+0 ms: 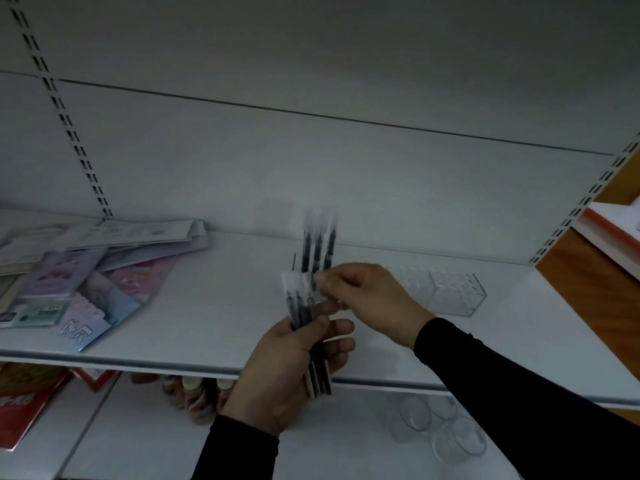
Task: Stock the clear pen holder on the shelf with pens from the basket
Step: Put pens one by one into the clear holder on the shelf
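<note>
My left hand (291, 362) grips a bundle of several dark pens (303, 311) with clear caps, held upright in front of the white shelf (214, 306). My right hand (367, 296) pinches a few more dark pens (317, 247) that stick up, blurred, just above the bundle. The clear pen holder (453, 292), a long rectangular box with a grid of holes on top, stands on the shelf just right of my right hand; its left part is hidden behind that hand. No basket is in view.
A pile of stationery packs and booklets (90, 271) lies on the shelf's left side. On the shelf below are clear round containers (440, 424), a red pack (24, 403) and small round items (194, 393). A wooden unit (595, 271) borders the right.
</note>
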Demonstrator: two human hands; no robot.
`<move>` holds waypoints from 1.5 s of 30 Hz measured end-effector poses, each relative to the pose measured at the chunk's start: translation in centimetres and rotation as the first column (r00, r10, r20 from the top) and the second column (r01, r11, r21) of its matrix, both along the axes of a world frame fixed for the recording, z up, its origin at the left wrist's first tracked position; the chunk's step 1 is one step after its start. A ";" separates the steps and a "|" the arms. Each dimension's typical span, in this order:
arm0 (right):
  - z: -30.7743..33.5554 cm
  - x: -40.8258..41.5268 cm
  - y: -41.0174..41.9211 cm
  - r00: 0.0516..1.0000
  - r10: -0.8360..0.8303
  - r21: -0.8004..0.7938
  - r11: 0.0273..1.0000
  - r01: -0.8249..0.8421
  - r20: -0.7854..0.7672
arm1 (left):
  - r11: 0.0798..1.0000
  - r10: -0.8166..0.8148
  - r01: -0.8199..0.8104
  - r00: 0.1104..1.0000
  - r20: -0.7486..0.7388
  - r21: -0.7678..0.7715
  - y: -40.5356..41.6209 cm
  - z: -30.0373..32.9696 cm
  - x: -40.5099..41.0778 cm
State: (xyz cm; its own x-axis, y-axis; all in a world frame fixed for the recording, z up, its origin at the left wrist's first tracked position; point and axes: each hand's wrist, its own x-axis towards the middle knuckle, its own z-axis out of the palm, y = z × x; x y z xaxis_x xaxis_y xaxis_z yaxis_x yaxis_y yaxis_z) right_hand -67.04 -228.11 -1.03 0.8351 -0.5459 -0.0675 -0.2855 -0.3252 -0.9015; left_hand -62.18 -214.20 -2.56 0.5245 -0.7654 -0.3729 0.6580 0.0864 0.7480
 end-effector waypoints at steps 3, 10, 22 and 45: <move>0.4 -0.6 0.5 0.996 0.090 0.101 0.991 -0.088 -0.011 | 1.000 -0.016 0.016 0.999 0.029 0.008 0.0 0.2 -0.3; 0.7 -1.0 -0.1 0.995 0.096 0.151 0.984 -0.098 0.020 | 0.998 -0.060 0.060 0.998 0.026 0.011 -0.4 -0.2 -0.5; 2.9 -0.2 -3.7 0.831 -0.405 0.243 0.911 0.332 0.382 | 0.970 0.227 -0.225 0.974 -0.017 0.097 -0.5 -0.8 0.6; 2.1 2.5 -2.3 0.882 -0.248 -0.291 0.878 0.380 0.401 | 0.929 0.361 -0.351 0.928 -0.088 0.116 -0.3 -1.2 1.8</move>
